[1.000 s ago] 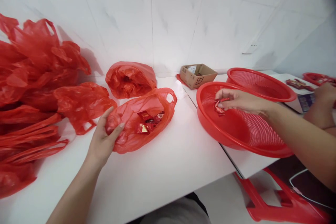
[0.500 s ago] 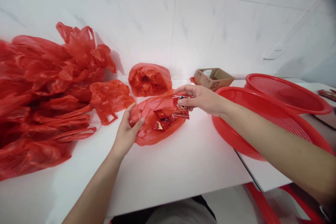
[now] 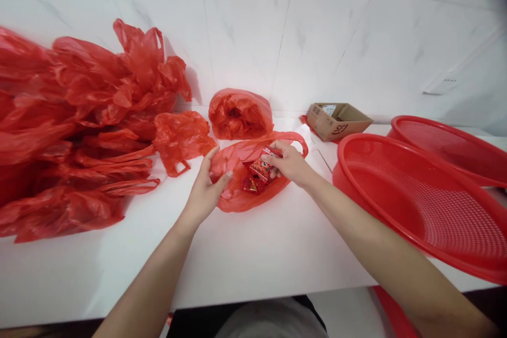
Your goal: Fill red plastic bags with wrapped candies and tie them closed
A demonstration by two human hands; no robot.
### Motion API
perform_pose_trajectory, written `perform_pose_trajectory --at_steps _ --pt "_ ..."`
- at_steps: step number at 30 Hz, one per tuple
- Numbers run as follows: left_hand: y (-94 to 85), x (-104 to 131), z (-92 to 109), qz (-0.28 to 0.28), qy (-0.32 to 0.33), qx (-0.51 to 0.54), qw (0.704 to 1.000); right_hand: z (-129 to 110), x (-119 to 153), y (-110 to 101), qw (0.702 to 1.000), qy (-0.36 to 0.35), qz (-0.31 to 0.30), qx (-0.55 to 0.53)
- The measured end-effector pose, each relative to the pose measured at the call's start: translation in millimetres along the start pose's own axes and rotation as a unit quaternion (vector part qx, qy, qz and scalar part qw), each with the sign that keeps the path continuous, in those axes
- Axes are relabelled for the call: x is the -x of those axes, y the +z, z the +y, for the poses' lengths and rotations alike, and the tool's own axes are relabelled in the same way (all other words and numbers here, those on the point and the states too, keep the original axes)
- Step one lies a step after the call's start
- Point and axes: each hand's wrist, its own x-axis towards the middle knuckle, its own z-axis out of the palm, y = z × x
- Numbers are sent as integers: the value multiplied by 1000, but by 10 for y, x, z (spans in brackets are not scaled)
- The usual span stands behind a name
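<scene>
An open red plastic bag (image 3: 237,202) lies on the white table with small shiny red packets (image 3: 252,185) inside. My left hand (image 3: 208,185) grips the bag's left rim between thumb and fingers. Over the bag's mouth, my right hand (image 3: 288,162) is closed on a red snack packet (image 3: 261,169) with dark and white print. That packet is tilted and sits within the opening, above the other packets. One handle loop of the bag stretches behind my right hand.
Many red plastic bags (image 3: 99,95) are heaped at the left. Behind the open bag sits a bundled red bag (image 3: 240,116). A small cardboard box (image 3: 336,129) stands by the wall. Two red perforated baskets (image 3: 400,195) are at the right.
My right hand has moved the snack packet leftward and down into the bag's mouth. My left hand still holds the rim. The view has shifted slightly.
</scene>
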Motion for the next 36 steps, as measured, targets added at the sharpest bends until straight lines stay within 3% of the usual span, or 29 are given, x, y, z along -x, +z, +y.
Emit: perform_pose_trajectory --at_steps 4,6,9,11,13,16,20,22,23,25,27,29,32,36 --pt "-88 -28 -23 15 -29 -19 999 -23 23 98 995 -46 23 83" --pt "-184 -47 -22 13 -63 -45 997 -91 54 33 983 -98 82 130" --pt "-357 -74 21 -29 -102 -99 989 -115 90 -182 916 -186 232 270" --pt "-455 -76 71 -91 -114 -131 981 -27 124 -329 868 -188 290 356" --pt "-522 -53 117 -150 -129 -143 970 131 184 -426 881 -115 257 381" --pt "-578 43 136 -191 -167 -124 959 384 314 -473 943 12 135 306" --pt "-681 210 127 -148 -140 -77 976 465 446 -516 990 21 46 134" --pt "-755 253 209 -82 -112 4 990 333 469 -582 995 15 70 65" --pt "-784 257 290 -49 -99 65 992 227 476 -622 993 4 116 21" --pt "-800 233 525 -1 -59 199 978 -39 496 -695 966 -47 237 -92" --pt "-743 186 810 -1 -7 289 957 -337 536 -737 926 -124 317 -166" --pt "-637 137 1075 -51 22 293 954 -624 593 -748 936 -159 272 -156" --pt "-512 84 1354 -113 53 209 970 -992 674 -767 979 -144 117 -88" --pt "-617 28 1589 -95 116 3 989 -1354 724 -912 980 -146 118 -68"
